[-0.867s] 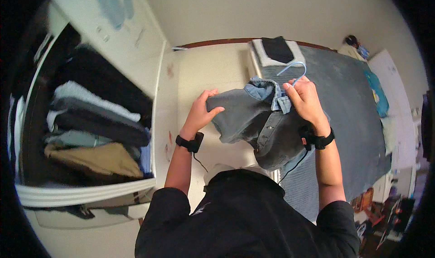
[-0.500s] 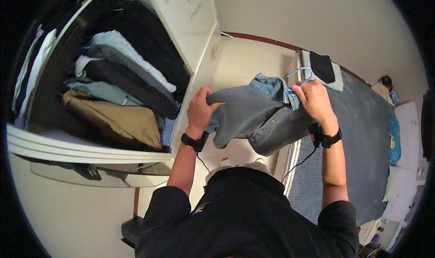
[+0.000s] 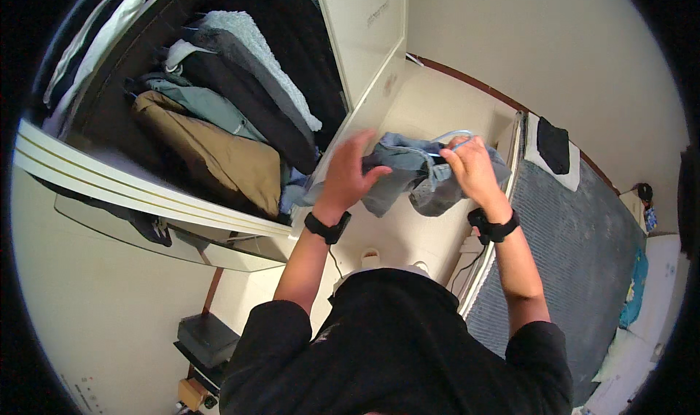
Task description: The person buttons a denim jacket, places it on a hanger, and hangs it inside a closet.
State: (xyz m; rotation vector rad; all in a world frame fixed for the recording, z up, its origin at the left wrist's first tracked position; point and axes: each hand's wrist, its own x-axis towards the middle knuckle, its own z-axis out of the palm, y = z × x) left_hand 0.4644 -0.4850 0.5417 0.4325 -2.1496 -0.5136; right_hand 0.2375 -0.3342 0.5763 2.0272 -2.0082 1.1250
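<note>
The light-blue hanger (image 3: pixel 452 133) is gripped near its neck by the right hand (image 3: pixel 472 168); the left hand (image 3: pixel 348 171) is spread, contact indeterminable; the denim jacket (image 3: pixel 442 196) is suspended between wardrobe (image 3: pixel 153 187) and bed (image 3: pixel 561 254); soft, limp, fairly weighty handling is expected, best supported at the neck.

Bed (image 3: pixel 569 247): lay under ribbed grey cover | Wardrobe (image 3: pixel 153 189): white, stood open left of bed | Floor (image 3: pixel 435 107): pale, lay beside bed's left edge | Wall (image 3: pixel 518 36): plain, off-white, rose beyond bed | Skirting (image 3: pixel 468 84): red-brown, ran behind bed | Black box-shaped unit (image 3: pixel 208 338): stood well left of bed
</note>
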